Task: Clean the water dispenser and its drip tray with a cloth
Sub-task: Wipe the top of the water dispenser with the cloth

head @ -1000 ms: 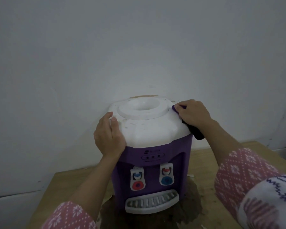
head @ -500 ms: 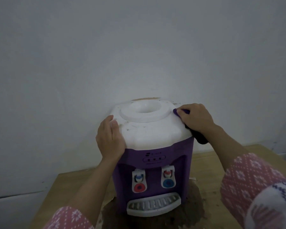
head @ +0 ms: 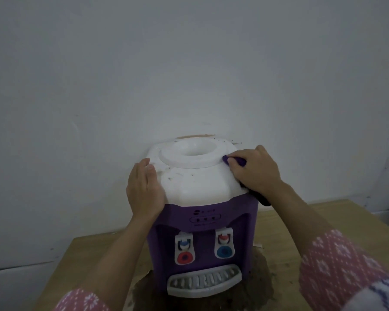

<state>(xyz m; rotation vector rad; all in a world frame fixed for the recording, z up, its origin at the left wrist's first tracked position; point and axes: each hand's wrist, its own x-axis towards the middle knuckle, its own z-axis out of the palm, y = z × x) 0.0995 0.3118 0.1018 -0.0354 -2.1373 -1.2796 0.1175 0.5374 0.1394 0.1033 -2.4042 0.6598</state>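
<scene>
A purple water dispenser (head: 211, 216) with a speckled white top (head: 198, 178) stands on a wooden table against the wall. Its grey drip tray (head: 203, 280) sits at the bottom front, under a red tap and a blue tap. My right hand (head: 255, 170) holds a purple cloth (head: 236, 160) and presses it on the top's right edge, beside the bottle ring; the cloth's dark end hangs below my wrist. My left hand (head: 144, 189) rests flat against the dispenser's left side, fingers straight.
The wooden table (head: 283, 225) carries a dark wet patch (head: 259, 281) around the dispenser's base. A plain pale wall (head: 189, 75) rises directly behind the dispenser. The table's left edge lies near my left forearm.
My right hand with the cloth has slid slightly inward along the top's right edge, toward the ring. The left hand stays on the dispenser's side; the view has shifted a little.
</scene>
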